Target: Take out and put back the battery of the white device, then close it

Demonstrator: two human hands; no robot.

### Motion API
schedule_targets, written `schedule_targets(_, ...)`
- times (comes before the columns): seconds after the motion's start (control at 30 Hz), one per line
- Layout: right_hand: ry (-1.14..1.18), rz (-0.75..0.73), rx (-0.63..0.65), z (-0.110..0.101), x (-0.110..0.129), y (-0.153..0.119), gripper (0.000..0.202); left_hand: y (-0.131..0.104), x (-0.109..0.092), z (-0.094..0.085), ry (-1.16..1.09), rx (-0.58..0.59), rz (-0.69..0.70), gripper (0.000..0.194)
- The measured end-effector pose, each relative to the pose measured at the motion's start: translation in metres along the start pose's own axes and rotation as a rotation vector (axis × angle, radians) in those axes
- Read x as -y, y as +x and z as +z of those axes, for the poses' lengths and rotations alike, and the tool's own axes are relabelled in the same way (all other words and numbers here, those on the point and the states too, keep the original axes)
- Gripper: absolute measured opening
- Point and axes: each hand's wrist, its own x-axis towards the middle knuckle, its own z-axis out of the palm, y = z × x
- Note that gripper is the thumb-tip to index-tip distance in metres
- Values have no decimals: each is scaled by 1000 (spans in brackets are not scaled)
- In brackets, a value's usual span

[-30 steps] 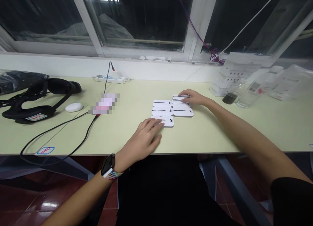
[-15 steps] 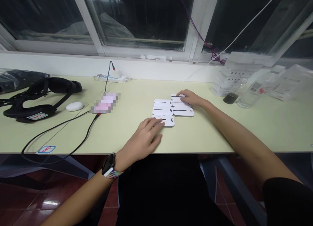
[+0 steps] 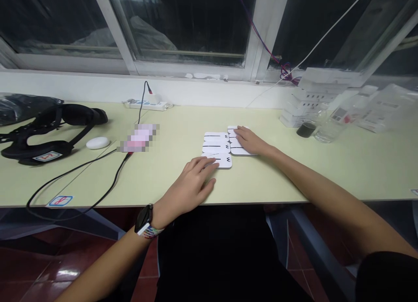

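White cards with rounded corners lie flat on the table in two adjoining columns, each marked with a black line and a letter like a W. My left hand rests with spread fingers on the nearest card of the left column, hiding its left part. Over the right column lies my right hand, flat with its fingers stretched out, covering much of those cards. Neither hand grips anything.
At left lie a black headset, a white oval object, a blurred-out phone-like object and a looping black cable. A power strip sits at the back. White boxes and a clear bottle stand at right.
My right hand has shifted slightly toward me and flattened over the right column, covering more of its cards. My left hand stays on the nearest left card.
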Motion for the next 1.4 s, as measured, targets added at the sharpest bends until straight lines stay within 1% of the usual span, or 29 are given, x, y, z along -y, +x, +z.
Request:
schedule_targets(0.37, -6, 11, -16, 4, 16, -31, 60, 1, -1, -1, 10, 7, -1, 43)
schedule_targets(0.53, -7, 32, -22, 4, 26, -41, 63, 0, -1, -1, 25, 19, -4, 43)
schedule_targets(0.67, -12, 32, -24, 5, 28, -45, 62, 0, -3, -2, 34, 26, -10, 41)
schedule_targets(0.83, -9, 17, -34, 6, 26, -46, 60, 0, -1, -2, 13, 8, -10, 42)
schedule_targets(1.03, 18, 5, -38, 8, 24, -46, 60, 0, -1, -1, 13, 18, -5, 41)
schedule_targets(1.17, 44, 22, -68, 0, 27, -51, 57, 0, -1, -1, 9, 20, -10, 42)
schedule_targets(1.27, 24, -18, -161, -12, 35, -69, 51, 0, -1, -1, 3, 19, -13, 42)
schedule_targets(1.37, -71, -196, -220, -17, 50, -105, 41, 0, -1, 0, -3, 16, -15, 43)
schedule_targets(1.4, -107, -255, -192, -16, 56, -120, 39, 0, -1, 0, -5, 15, -17, 44)
